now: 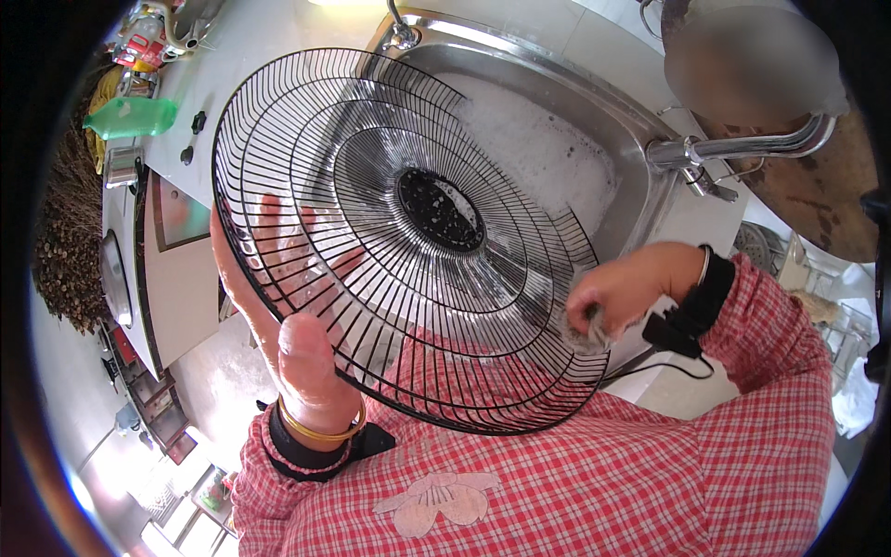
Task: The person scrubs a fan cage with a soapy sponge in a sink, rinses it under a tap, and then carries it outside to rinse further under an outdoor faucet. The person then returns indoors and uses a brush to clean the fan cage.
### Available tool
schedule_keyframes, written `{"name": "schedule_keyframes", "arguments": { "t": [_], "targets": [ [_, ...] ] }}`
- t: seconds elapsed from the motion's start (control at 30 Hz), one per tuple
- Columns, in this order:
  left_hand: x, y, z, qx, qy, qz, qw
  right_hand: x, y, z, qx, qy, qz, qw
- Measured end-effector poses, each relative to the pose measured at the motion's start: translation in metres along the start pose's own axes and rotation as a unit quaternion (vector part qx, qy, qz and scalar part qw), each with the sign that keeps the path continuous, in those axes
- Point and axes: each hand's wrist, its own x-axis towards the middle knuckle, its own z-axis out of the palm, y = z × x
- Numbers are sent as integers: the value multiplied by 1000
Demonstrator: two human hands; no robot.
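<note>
A round black wire fan grille (440, 210) is tilted over the near side of a steel sink, with suds on its dark centre disc. My left hand (306, 348) grips its left rim, the thumb in front and the fingers seen through the wires behind. At the right rim, my right hand (619, 296) is closed on a wet greyish scrubbing cloth or pad (588, 334) pressed against the wires. White foam (536, 139) fills much of the basin behind the grille.
The steel sink (626, 125) has a chrome faucet (759, 145) on its right edge. Two small black knobs (199, 122) and a green plastic bottle (132, 117) lie on the white counter to the left. A large round brown board or lid (807, 188) stands at the upper right.
</note>
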Motion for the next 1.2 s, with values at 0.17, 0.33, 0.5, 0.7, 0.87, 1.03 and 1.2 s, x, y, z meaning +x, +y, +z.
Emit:
{"name": "schedule_keyframes", "arguments": {
  "t": [0.17, 0.33, 0.5, 0.7, 0.87, 1.03, 1.2],
  "targets": [
    [3, 4, 1, 43, -2, -6, 999, 1, 6, -71, -43, 286, 149, 945],
    [-4, 3, 2, -11, 3, -24, 1000, 45, 47, -119, -231, 415, 235, 848],
    [-16, -5, -25, -167, -123, -32, 978, 82, 95, -132, -292, 351, 324, 828],
    [-19, -13, -54, -241, -183, -48, 952, 82, 128, -142, -224, 484, 176, 827],
    [-14, -15, -54, -268, -256, -36, 928, 81, 66, -189, -120, 473, 99, 867],
    [-19, -17, -45, -316, -235, -78, 916, 117, -44, -208, 5, 417, -188, 889],
    [-21, -8, -37, -177, -127, -37, 975, 167, -56, -200, -147, 508, -278, 802]
  ]
}}
